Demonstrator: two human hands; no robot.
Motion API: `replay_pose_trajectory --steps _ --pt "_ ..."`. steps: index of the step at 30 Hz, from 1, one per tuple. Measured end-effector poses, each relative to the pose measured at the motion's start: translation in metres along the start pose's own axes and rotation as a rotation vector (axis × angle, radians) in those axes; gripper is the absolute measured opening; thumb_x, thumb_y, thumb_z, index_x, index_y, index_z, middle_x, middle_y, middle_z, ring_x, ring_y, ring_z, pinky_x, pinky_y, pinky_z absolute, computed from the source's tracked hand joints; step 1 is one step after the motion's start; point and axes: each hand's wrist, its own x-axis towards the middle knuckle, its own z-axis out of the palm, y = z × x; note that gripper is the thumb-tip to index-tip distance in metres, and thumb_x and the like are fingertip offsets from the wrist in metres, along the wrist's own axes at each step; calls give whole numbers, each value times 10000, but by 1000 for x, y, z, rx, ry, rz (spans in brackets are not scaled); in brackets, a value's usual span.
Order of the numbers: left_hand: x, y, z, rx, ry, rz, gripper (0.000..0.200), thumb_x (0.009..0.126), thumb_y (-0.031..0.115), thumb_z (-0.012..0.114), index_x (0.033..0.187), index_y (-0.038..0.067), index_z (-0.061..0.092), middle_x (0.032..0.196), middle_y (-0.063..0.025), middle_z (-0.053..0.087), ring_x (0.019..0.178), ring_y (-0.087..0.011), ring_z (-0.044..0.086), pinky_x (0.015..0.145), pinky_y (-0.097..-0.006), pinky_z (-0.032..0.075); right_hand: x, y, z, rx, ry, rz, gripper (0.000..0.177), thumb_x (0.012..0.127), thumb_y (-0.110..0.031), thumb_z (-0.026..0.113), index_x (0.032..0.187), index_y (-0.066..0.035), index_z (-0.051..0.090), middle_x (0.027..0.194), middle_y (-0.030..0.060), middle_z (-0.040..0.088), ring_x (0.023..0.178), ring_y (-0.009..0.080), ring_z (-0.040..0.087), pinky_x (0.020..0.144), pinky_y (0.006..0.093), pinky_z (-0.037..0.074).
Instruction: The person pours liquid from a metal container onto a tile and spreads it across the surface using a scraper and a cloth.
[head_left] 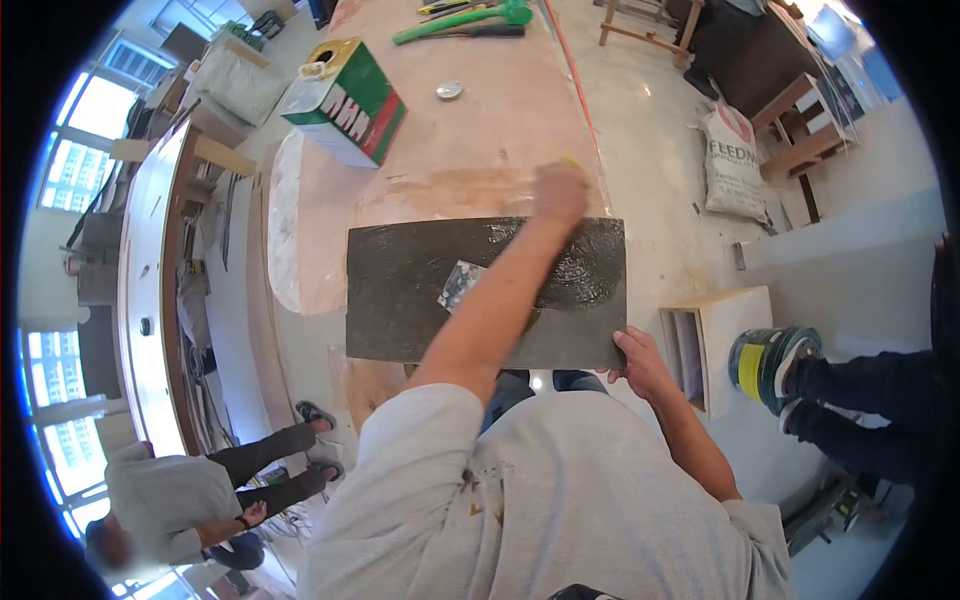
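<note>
A dark grey rectangular board (410,335) lies across the near end of the table, coated with wet, glossy, swirled material at its upper right. My left hand (562,195) is at the board's far edge, blurred and closed. A bit of yellow shows at its fingertips, but what it holds cannot be made out. My right hand (642,362) grips the board's near right corner, thumb on top and fingers underneath. Beside my left forearm, a squarish, white-speckled flat piece (460,284) rests on the board, partly hidden by the arm.
On the pinkish table (470,140) stand a green-and-white can (350,105), a round lid (450,90) and a green-headed mallet (510,14). A bucket (765,365), an open box (725,320) and a sack (735,165) are on the right. People sit or stand on both sides.
</note>
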Motion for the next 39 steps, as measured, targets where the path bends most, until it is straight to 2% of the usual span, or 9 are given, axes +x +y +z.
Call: replay_pose_trajectory --steps 6,9,15,18,21,24,25,31,39 --pt "-11 -55 -26 226 -36 37 126 788 160 629 837 76 709 920 -152 690 911 -339 668 838 -487 497 -3 -4 5 -8 7 0 309 1020 -237 491 1160 25 578 906 136 694 666 208 690 449 285 534" --pt "-35 -151 -83 363 -98 -316 238 920 203 540 954 67 732 922 -155 717 905 -329 701 825 -462 534 -4 0 2 -7 27 -2 311 1018 -240 487 1152 24 580 901 139 693 665 208 690 450 285 534" --pt "-79 -268 -163 519 -118 -555 226 802 80 616 986 24 735 904 -187 733 809 -327 709 696 -470 549 2 7 -1 11 28 -3 324 1014 -247 486 1153 30 577 883 136 697 645 206 687 449 282 529" --pt "-72 -247 -193 -173 -155 -842 261 800 208 691 966 18 758 878 -164 732 708 -251 705 689 -415 565 -1 5 0 37 34 5 322 1013 -246 490 1156 31 573 883 135 699 640 204 686 446 281 527" --pt "-60 -192 -192 -1056 -113 -763 281 753 202 716 963 22 762 816 -121 721 650 -181 680 653 -364 559 0 4 0 53 23 11 315 1017 -245 493 1155 27 573 882 133 700 645 200 686 445 282 527" --pt "-58 -192 -162 -294 -226 -569 297 760 163 688 1019 31 751 875 -149 736 721 -246 709 710 -393 564 2 4 1 55 8 11 304 1022 -242 494 1154 21 574 875 129 700 649 197 687 445 282 528" --pt "-61 -191 -160 266 -212 -467 307 789 144 651 1062 35 740 939 -190 735 836 -340 713 804 -431 557 1 3 1 58 6 6 302 1024 -241 495 1154 19 574 874 129 700 646 197 687 444 282 528" --pt "-88 -173 -152 135 128 -327 288 844 229 643 1029 20 713 1087 -227 688 1048 -377 654 895 -464 522 0 7 -1 57 23 3 300 1025 -236 494 1165 17 571 884 128 702 642 195 687 439 279 529" --pt "-61 -93 -119 258 -47 -476 309 868 316 657 957 24 702 1027 -206 669 1014 -397 634 862 -473 523 -4 -2 3 43 24 7 286 1023 -227 483 1162 10 566 883 124 699 642 199 691 438 284 531"
